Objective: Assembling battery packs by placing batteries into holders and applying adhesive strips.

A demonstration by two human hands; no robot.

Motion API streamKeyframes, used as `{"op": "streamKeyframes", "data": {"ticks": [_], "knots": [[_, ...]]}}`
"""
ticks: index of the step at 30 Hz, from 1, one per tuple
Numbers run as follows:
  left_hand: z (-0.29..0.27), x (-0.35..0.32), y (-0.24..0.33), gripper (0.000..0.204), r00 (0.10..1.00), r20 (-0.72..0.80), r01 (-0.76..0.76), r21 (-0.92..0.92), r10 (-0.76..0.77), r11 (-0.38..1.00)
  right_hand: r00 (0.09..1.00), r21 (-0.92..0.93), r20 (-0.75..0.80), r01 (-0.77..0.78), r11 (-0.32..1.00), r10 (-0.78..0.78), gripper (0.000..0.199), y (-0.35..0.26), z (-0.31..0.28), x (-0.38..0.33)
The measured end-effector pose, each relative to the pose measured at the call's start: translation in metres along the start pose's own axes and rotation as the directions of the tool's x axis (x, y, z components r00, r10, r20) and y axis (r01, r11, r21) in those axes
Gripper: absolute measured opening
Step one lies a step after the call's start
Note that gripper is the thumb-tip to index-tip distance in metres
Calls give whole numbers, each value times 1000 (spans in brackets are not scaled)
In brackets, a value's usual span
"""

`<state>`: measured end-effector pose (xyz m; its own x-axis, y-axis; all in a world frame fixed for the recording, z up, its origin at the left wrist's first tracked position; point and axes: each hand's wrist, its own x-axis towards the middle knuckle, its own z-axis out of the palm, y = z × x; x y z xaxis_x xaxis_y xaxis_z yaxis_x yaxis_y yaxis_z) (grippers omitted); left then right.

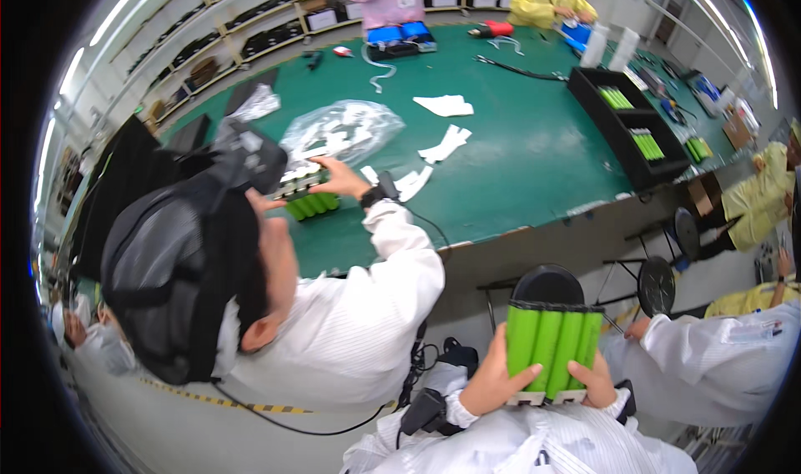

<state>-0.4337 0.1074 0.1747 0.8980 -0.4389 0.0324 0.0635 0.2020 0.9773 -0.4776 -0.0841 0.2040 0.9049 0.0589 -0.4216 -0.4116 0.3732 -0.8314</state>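
Note:
I hold a pack of bright green cylindrical battery cells (553, 345) low in front of me. The cells stand side by side, with a black strip along the top and pale pieces at the bottom edge. My left hand (494, 380) is closed on the pack's left side, its thumb across the cells. On the right side my right hand (596, 382) grips it, fingers on the front near the bottom. Behind the pack, a round black stool seat (547, 284) shows. The pack's far side is hidden.
At my left a person in white with a black cap (179, 265) holds another green battery pack (310, 205) over the green table (517, 153). A plastic bag (342, 132) and white strips (446, 143) lie there. A black divided tray (647, 111) holds green packs. Other people stand around.

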Motion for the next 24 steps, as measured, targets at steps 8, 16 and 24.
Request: {"op": "streamKeyframes", "data": {"ticks": [8,16,24], "knots": [[-13,25,-1,64,993,-73,95,-7,-95,995,979,-7,196,-53,999,53,63,-14,-5,62],[-12,47,10,60,968,-239,26,-186,-71,982,951,-163,300,-26,986,74,66,-44,1,101],[-25,106,-8,60,924,-381,-83,-123,31,989,938,-207,320,-68,976,133,56,-86,7,171]]}}
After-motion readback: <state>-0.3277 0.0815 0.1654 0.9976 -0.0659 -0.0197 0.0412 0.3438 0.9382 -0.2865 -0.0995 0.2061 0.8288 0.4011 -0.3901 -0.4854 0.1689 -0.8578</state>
